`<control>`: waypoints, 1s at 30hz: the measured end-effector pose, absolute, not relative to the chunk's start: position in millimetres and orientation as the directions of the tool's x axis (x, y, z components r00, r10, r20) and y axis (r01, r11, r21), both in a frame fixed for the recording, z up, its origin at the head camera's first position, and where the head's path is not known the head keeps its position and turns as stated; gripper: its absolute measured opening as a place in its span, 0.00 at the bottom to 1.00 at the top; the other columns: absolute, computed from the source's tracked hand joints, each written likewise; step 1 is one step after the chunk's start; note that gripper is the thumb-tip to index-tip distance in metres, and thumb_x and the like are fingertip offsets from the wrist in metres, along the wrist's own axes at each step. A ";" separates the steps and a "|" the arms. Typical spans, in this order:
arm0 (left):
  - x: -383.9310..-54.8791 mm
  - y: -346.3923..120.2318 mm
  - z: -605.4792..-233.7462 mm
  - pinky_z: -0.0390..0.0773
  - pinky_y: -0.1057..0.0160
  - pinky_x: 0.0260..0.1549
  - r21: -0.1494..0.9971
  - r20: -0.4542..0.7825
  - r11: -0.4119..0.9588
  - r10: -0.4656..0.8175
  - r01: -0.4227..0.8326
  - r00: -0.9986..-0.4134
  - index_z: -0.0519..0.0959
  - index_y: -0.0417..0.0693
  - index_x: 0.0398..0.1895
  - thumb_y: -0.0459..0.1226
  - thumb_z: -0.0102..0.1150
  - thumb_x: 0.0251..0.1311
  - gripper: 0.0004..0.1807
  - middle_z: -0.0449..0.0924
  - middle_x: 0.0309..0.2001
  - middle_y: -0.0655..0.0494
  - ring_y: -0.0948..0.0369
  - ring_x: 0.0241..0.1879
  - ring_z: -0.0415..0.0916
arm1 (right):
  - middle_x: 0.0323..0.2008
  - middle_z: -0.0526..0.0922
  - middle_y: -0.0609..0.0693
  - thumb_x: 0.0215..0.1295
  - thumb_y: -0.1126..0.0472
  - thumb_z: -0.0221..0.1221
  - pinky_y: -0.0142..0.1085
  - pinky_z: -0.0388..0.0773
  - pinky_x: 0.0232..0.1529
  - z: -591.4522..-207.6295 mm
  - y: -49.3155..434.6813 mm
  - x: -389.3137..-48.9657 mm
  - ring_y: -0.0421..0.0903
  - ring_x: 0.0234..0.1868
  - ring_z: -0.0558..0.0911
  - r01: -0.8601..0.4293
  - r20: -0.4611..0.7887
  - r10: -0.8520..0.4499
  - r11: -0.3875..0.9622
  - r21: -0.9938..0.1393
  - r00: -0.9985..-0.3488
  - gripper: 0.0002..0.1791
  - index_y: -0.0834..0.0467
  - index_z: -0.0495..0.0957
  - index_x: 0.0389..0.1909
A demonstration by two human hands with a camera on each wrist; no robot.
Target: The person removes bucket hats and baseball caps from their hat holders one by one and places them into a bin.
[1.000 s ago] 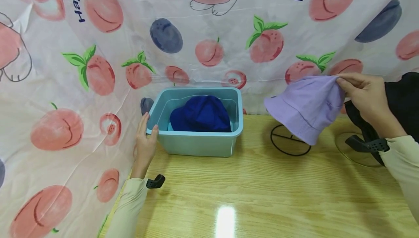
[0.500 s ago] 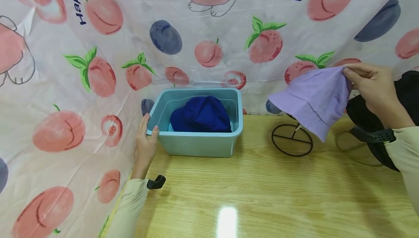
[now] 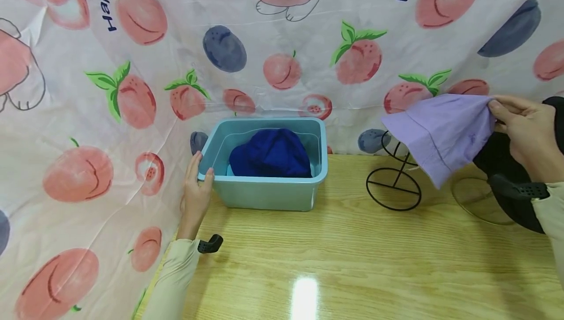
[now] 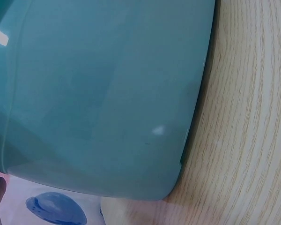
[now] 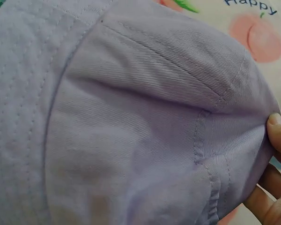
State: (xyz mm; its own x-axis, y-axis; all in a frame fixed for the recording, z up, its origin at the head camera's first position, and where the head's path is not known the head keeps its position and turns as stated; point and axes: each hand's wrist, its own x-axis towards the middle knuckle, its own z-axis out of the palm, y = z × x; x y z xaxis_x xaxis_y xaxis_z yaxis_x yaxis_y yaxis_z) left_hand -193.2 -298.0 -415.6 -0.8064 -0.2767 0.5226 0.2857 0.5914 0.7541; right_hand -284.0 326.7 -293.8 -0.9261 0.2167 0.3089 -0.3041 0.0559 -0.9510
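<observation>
A light purple bucket hat [image 3: 440, 129] hangs in the air at the right of the head view, brim toward the left. My right hand [image 3: 530, 131] pinches its crown between thumb and fingers; the right wrist view shows the fabric [image 5: 150, 117] drawn into folds toward the fingertips. My left hand [image 3: 196, 197] rests at the front left corner of a blue-green plastic bin [image 3: 264, 193], fingers straight along its side and thumb at the front rim. Inside the bin lies a dark blue cap [image 3: 273, 153]. The bin's outer wall [image 4: 103, 93] fills most of the left wrist view.
A black wire stand [image 3: 393, 189] is on the wooden table [image 3: 352, 261], partly behind the hat. Right of it, a gold wire ring base [image 3: 482, 221] shows under a black hat [image 3: 506, 183], partly hidden by my right arm. A fruit-print cloth [image 3: 308, 31] hangs behind.
My right hand has carried the purple hat to the right, away from the black wire stand, uncovering more of it. My left hand has stayed at the bin.
</observation>
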 end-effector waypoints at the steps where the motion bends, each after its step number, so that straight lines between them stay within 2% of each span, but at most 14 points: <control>1: -193.1 -297.9 -415.8 0.52 0.53 0.66 0.756 0.522 0.588 -0.276 0.288 -0.807 0.62 0.42 0.69 0.40 0.51 0.64 0.30 0.57 0.70 0.56 0.61 0.69 0.51 | 0.36 0.83 0.38 0.61 0.61 0.58 0.18 0.73 0.30 -292.1 327.7 -284.2 0.32 0.37 0.80 -0.299 0.307 0.227 0.073 -0.952 -0.924 0.16 0.56 0.82 0.50; 5: -192.9 -297.8 -416.5 0.51 0.53 0.66 0.763 0.523 0.575 -0.280 0.296 -0.805 0.61 0.43 0.70 0.40 0.51 0.64 0.30 0.57 0.70 0.56 0.60 0.70 0.51 | 0.39 0.82 0.37 0.61 0.58 0.57 0.17 0.73 0.31 -285.4 334.2 -288.4 0.32 0.40 0.79 -0.283 0.312 0.241 0.149 -0.948 -0.919 0.20 0.56 0.79 0.54; 11: -193.2 -298.2 -417.8 0.51 0.53 0.66 0.753 0.539 0.579 -0.271 0.312 -0.798 0.62 0.43 0.69 0.39 0.51 0.63 0.30 0.58 0.70 0.55 0.59 0.70 0.51 | 0.37 0.83 0.34 0.62 0.58 0.58 0.18 0.72 0.28 -288.6 361.1 -308.6 0.30 0.34 0.80 -0.296 0.348 0.225 0.237 -0.925 -0.910 0.19 0.58 0.80 0.54; 17: -193.6 -298.4 -417.5 0.52 0.52 0.66 0.750 0.544 0.579 -0.267 0.319 -0.795 0.62 0.42 0.69 0.39 0.52 0.64 0.30 0.58 0.70 0.56 0.60 0.70 0.50 | 0.39 0.84 0.36 0.59 0.57 0.61 0.19 0.73 0.27 -294.5 385.6 -328.1 0.30 0.34 0.80 -0.311 0.353 0.203 0.213 -0.926 -0.913 0.23 0.59 0.78 0.56; 22: -193.1 -298.5 -417.1 0.52 0.52 0.66 0.756 0.536 0.574 -0.268 0.315 -0.800 0.62 0.42 0.69 0.40 0.52 0.64 0.30 0.58 0.70 0.55 0.59 0.70 0.50 | 0.40 0.85 0.39 0.59 0.60 0.62 0.21 0.74 0.24 -292.4 394.3 -338.8 0.32 0.33 0.81 -0.355 0.390 0.189 0.195 -0.914 -0.901 0.22 0.62 0.78 0.55; 26: -193.1 -298.6 -417.0 0.52 0.53 0.66 0.762 0.533 0.565 -0.270 0.316 -0.802 0.61 0.40 0.69 0.40 0.52 0.64 0.31 0.58 0.70 0.56 0.60 0.69 0.51 | 0.40 0.85 0.39 0.60 0.61 0.61 0.20 0.74 0.27 -276.8 379.8 -330.5 0.32 0.34 0.81 -0.382 0.420 0.177 0.212 -0.899 -0.890 0.21 0.63 0.78 0.55; 30: -193.2 -298.5 -417.0 0.52 0.53 0.66 0.765 0.525 0.566 -0.271 0.308 -0.807 0.61 0.40 0.69 0.40 0.51 0.64 0.31 0.57 0.70 0.56 0.61 0.69 0.51 | 0.38 0.85 0.37 0.61 0.63 0.60 0.18 0.73 0.33 -251.6 348.8 -302.7 0.32 0.36 0.80 -0.413 0.445 0.158 0.200 -0.889 -0.881 0.18 0.62 0.80 0.52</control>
State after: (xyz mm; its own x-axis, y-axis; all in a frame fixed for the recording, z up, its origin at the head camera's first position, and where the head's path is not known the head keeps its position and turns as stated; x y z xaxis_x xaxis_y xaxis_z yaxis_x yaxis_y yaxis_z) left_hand -193.2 -298.5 -417.0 -0.8065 -0.2710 0.5254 0.3080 0.5660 0.7647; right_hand -302.7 348.8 -251.6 -0.8814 0.1583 0.4451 -0.4128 0.1999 -0.8886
